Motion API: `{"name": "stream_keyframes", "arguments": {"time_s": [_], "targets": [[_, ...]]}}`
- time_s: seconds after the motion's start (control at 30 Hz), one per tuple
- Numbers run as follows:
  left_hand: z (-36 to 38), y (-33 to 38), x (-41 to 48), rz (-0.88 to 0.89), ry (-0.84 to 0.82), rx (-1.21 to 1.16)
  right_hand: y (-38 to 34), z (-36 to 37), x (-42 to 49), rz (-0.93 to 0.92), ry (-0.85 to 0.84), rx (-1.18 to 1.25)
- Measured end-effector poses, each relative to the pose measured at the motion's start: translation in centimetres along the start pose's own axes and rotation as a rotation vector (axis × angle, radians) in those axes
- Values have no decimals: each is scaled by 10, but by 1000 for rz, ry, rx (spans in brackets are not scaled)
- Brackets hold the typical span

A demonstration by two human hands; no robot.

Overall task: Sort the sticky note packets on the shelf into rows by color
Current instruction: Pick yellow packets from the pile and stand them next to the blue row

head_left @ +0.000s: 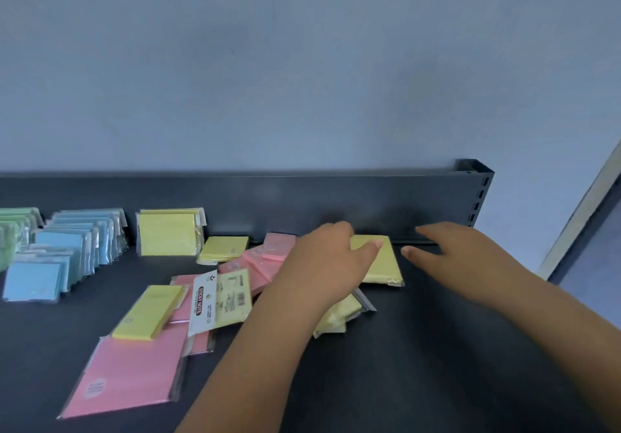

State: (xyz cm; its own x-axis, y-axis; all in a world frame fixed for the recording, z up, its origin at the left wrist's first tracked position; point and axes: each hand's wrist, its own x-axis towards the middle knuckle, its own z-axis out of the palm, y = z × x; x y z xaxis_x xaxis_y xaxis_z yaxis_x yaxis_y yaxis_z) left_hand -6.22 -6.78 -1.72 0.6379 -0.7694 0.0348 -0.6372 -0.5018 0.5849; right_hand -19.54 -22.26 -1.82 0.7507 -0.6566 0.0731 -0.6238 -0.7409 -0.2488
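My left hand is over the right end of a loose pile, its thumb lying on a yellow packet by the back panel; its fingers curl down at that packet's left edge, hidden. My right hand hovers just right of that packet, fingers straight, holding nothing. The pile holds pink packets, a big pink packet, a yellow pad, a labelled yellow packet and more yellow ones under my left wrist. On the left stand rows of green, blue and yellow packets.
The dark shelf runs to a low back panel against a pale wall. A slotted upright post closes the right end. A small yellow pad lies beside the yellow row.
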Motion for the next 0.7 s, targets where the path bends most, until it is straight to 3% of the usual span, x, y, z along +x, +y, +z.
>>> {"name": "stream_keyframes", "arguments": {"time_s": [0.23, 0.33, 0.5, 0.6, 0.7], "targets": [[38, 31, 27, -234, 42, 73, 36, 32, 29, -224, -145, 118], [52, 42, 37, -362, 24, 35, 43, 49, 33, -346, -107, 181], [62, 54, 49, -537, 111, -234, 52, 45, 30, -201, 7, 654], [68, 61, 49, -514, 184, -496, 59, 29, 31, -44, -67, 1048], [66, 66, 44, -436, 353, -546, 70, 16, 42, -63, -84, 1097]]}}
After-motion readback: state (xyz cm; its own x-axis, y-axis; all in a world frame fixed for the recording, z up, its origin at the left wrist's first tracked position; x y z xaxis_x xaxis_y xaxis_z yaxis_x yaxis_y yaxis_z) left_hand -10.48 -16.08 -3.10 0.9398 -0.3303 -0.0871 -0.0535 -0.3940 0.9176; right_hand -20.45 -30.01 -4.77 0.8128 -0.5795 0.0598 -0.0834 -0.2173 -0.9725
